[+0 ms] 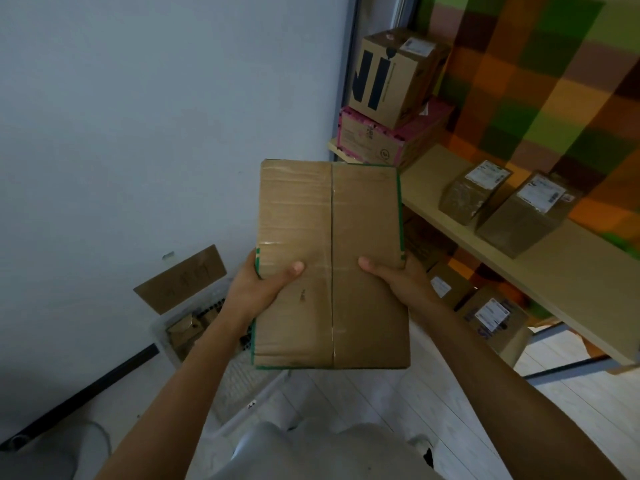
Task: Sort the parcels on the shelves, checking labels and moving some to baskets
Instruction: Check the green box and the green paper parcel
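Note:
I hold a flat brown cardboard parcel (330, 258) with green edges and a taped centre seam in front of me, plain side up. My left hand (259, 289) grips its left edge with the thumb on top. My right hand (398, 275) grips the right edge the same way. No label shows on the face I see. Below the parcel on the floor stands a white plastic basket (166, 332) holding cardboard items, partly hidden by my left arm.
A light wooden shelf (519, 258) runs along the right. On it stand a brown box with dark lettering (391, 77) atop a pink box (374, 140), plus two labelled parcels (474, 190) (523, 216). More labelled parcels (491, 320) sit underneath. A white wall is at left.

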The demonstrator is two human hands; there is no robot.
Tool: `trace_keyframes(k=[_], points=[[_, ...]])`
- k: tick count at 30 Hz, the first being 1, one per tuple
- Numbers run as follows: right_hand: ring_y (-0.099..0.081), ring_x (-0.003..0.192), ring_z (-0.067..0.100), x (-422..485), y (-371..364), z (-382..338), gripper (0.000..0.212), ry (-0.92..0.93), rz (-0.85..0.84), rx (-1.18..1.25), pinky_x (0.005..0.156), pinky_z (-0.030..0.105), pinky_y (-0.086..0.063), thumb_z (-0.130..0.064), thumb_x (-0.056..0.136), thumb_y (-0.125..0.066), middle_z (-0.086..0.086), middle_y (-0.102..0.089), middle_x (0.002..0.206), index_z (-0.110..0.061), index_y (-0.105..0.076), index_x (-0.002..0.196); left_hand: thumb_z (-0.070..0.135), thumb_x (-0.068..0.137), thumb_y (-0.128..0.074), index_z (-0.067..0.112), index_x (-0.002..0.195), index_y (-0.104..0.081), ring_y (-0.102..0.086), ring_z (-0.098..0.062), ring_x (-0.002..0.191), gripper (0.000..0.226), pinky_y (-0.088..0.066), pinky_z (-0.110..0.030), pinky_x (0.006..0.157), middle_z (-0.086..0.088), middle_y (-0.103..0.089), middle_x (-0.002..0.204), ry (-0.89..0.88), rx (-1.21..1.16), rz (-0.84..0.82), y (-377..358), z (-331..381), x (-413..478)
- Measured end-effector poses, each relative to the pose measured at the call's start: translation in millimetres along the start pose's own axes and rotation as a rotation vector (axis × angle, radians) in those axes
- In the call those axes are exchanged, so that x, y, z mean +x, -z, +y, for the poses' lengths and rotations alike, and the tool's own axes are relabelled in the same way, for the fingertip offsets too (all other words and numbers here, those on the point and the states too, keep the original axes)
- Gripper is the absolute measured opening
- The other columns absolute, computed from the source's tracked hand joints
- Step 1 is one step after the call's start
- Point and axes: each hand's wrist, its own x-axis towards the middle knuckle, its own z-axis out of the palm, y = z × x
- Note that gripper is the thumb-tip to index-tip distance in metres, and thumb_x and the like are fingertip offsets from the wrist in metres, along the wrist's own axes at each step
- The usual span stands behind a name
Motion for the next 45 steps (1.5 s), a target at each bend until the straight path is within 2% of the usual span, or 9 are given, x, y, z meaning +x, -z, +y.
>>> trace_keyframes(k=[6, 10, 13, 16, 20, 27, 33, 40, 45], points=[[-0.064, 0.107, 0.015, -14.6, 1.7, -10.1, 0.077, 0.059, -0.092, -0.011, 0.091, 0.038, -0.054, -0.071, 0.07, -0.059, -0.003, -0.065, 0.123, -0.028, -0.056, 0.133, 0.048, 0.08, -0.076, 0.035, 0.106, -0.058, -0.066, -0.015, 0.098, 0.035, -0.053, -0.041, 0.094, 0.007, -0.068, 0.105, 0.032, -0.049, -0.022, 13.0, -8.3, -0.7], [-0.058, 0.113, 0.016, -11.3, 17.2, -9.7, 0.047, 0.041, 0.081, 0.079, 0.102, 0.041, -0.045, -0.071, 0.084, -0.047, -0.005, -0.063, 0.124, -0.035, -0.062, 0.11, 0.079, 0.034, -0.081, 0.026, 0.12, -0.063, -0.071, -0.025, 0.099, 0.103, -0.054, -0.048, 0.093, -0.004, -0.073, 0.11, 0.128, -0.197, -0.015, 35.9, -17.2, -5.0], [-0.047, 0.125, 0.017, -8.9, 30.6, 0.4, 0.077, -0.033, -0.051, -0.008, 0.109, 0.045, -0.036, -0.079, 0.08, -0.053, -0.007, -0.049, 0.14, -0.027, -0.053, 0.137, 0.082, 0.022, -0.081, 0.021, 0.126, -0.061, -0.073, -0.025, 0.094, 0.123, -0.059, -0.043, 0.081, -0.006, -0.076, 0.105, 0.174, -0.249, -0.061, 45.8, -25.9, -6.9], [-0.064, 0.118, 0.025, -10.8, 34.0, 2.1, 0.107, -0.142, -0.269, 0.072, 0.098, 0.049, -0.052, -0.087, 0.048, -0.073, 0.008, -0.063, 0.135, -0.022, -0.06, 0.132, 0.083, 0.018, -0.079, 0.022, 0.117, -0.063, -0.075, -0.02, 0.088, 0.118, -0.058, -0.035, 0.068, -0.004, -0.077, 0.098, 0.207, -0.252, -0.173, 49.7, -31.2, -13.7], [-0.075, 0.073, 0.018, -16.7, 24.5, 0.1, 0.04, -0.141, -0.303, 0.289, 0.056, 0.028, -0.059, -0.048, 0.096, -0.051, 0.007, -0.078, 0.083, -0.012, -0.063, 0.109, 0.078, 0.057, -0.065, 0.022, 0.11, -0.065, -0.074, -0.025, 0.087, 0.077, -0.054, -0.037, 0.072, -0.008, -0.077, 0.095, 0.263, -0.285, -0.246, 51.3, -31.9, -23.2], [-0.07, 0.107, 0.026, -17.9, 5.0, 19.0, 0.058, -0.104, -0.261, 0.273, 0.086, 0.038, -0.057, -0.047, 0.084, -0.062, 0.009, -0.072, 0.118, -0.016, -0.059, 0.133, 0.047, 0.093, -0.058, 0.022, 0.148, -0.04, -0.051, -0.025, 0.127, 0.063, -0.042, -0.047, 0.107, -0.009, -0.048, 0.146, 0.024, 0.09, 0.127, 41.0, -29.6, -18.3], [-0.073, 0.098, 0.015, -22.1, -26.6, 20.3, 0.049, 0.026, -0.082, 0.076, 0.088, 0.035, -0.058, -0.048, 0.078, -0.076, 0.0, -0.073, 0.114, -0.025, -0.067, 0.121, 0.048, 0.083, -0.067, 0.032, 0.131, -0.046, -0.059, 0.001, 0.093, 0.055, -0.05, -0.011, 0.066, 0.013, -0.061, 0.112, -0.034, -0.069, -0.122, -1.9, -2.0, -29.2], [-0.071, 0.099, 0.016, -24.2, -17.4, 4.4, 0.065, 0.069, -0.045, -0.044, 0.088, 0.039, -0.057, -0.075, 0.074, -0.049, -0.001, -0.073, 0.11, -0.03, -0.068, 0.116, 0.039, 0.078, -0.08, 0.024, 0.116, -0.063, -0.071, -0.012, 0.088, 0.045, -0.058, -0.027, 0.073, 0.004, -0.072, 0.102, 0.042, -0.233, -0.025, 10.8, -12.4, -14.7], [-0.064, 0.108, 0.02, -3.0, 3.6, 13.2, 0.035, 0.059, 0.178, 0.079, 0.078, 0.03, -0.05, -0.056, 0.096, -0.049, 0.009, -0.066, 0.126, -0.026, -0.064, 0.104, 0.042, 0.07, -0.083, 0.015, 0.123, -0.065, -0.072, -0.028, 0.099, 0.062, -0.057, -0.045, 0.088, -0.01, -0.073, 0.113, 0.071, -0.365, -0.03, 35.0, -5.6, -11.1]])
